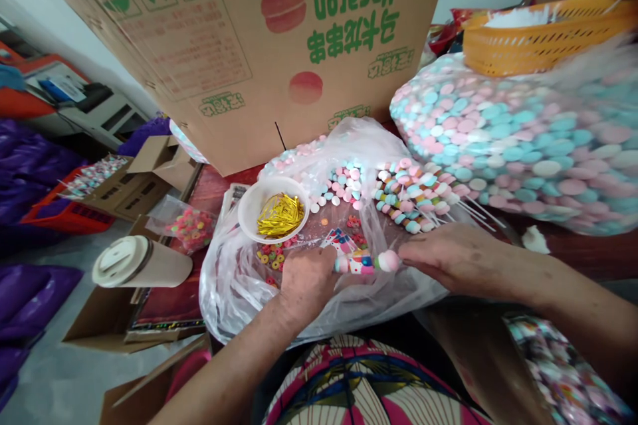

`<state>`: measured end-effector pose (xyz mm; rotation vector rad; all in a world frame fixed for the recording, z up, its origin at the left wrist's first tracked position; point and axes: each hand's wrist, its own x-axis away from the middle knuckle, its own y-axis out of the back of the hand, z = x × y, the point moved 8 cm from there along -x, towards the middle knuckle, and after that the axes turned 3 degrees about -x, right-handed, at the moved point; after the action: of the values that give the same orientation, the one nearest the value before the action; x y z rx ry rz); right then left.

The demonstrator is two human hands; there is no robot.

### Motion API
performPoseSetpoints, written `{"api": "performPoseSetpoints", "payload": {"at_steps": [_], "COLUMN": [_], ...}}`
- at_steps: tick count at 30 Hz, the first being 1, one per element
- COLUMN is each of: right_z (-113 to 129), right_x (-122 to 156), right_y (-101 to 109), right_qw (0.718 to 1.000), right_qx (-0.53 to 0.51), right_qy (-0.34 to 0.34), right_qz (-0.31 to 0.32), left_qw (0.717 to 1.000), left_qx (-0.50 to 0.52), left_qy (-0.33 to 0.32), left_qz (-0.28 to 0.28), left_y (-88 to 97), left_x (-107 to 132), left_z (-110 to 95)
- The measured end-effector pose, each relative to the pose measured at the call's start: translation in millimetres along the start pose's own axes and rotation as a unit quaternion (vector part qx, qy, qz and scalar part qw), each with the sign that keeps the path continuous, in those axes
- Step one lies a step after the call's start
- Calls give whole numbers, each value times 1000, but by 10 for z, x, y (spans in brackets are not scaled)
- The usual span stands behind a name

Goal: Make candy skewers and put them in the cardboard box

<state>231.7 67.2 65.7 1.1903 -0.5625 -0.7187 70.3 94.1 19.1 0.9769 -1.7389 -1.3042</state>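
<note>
A marshmallow skewer (363,263) lies level between my hands, with pastel pieces and a colourful printed band along it. My left hand (308,279) is closed around its left end. At the other end, the fingertips of my right hand (443,255) pinch the pink marshmallow (389,260). Small printed cards (337,239) lie just behind the skewer. Ring-shaped candies (269,254) are scattered beside my left hand. A white bowl (245,212) of gold twist ties (280,215) stands behind it. Finished-looking candy skewers (411,196) are piled behind my right hand.
A large cardboard box (269,80) rises at the back. A big clear bag of marshmallows (523,139) fills the right, under a yellow basket (528,46). Clear plastic sheeting (224,299) covers the work area. A lidded cup (144,261) and a candy bag (189,226) stand left.
</note>
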Motion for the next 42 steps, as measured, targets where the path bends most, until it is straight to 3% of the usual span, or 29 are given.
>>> {"api": "performPoseSetpoints", "payload": {"at_steps": [2,6,12,16,20,23,25,29,31,32,33,36,37,38,40,42], "right_z": [47,111,81,150,128,118,168,310,310,281,238,82,46,33,65,151], "right_x": [-32,-156,-143,-180,-179,-125,-104,-135,-178,-196,-206,-189,-175,-161,-143,-143], "right_y": [-7,-43,195,106,41,92,178,383,411,401,381,288,261,246,260,327], "right_qw": [999,998,998,998,999,997,992,975,975,978,981,991,992,993,990,982], "right_qx": [-37,-44,21,13,4,2,19,59,63,61,57,30,21,18,37,75], "right_qy": [1,-2,37,47,37,60,89,132,134,129,122,93,86,84,92,111], "right_qz": [11,36,-47,-34,-38,-57,-90,-167,-166,-154,-140,-95,-87,-85,-103,-132], "left_qw": [1000,993,969,979,990,981,944,800,764,775,808,948,971,982,974,921], "left_qx": [-8,84,226,186,132,167,262,425,451,454,443,292,229,187,215,332], "left_qy": [-11,-16,-33,-25,22,-20,-58,-62,-64,-59,-46,16,24,24,-15,-76], "left_qz": [14,84,99,82,52,97,189,418,456,436,385,126,59,25,64,187], "left_y": [-15,-88,-28,-77,-101,-106,-169,-370,-412,-412,-393,-154,-61,-12,-61,-192], "left_x": [-5,-25,-30,-59,-49,-14,32,205,241,213,154,10,19,40,71,115], "left_z": [-68,-132,-113,-128,4,28,-37,-258,-341,-341,-297,-21,30,47,-14,-162]}}
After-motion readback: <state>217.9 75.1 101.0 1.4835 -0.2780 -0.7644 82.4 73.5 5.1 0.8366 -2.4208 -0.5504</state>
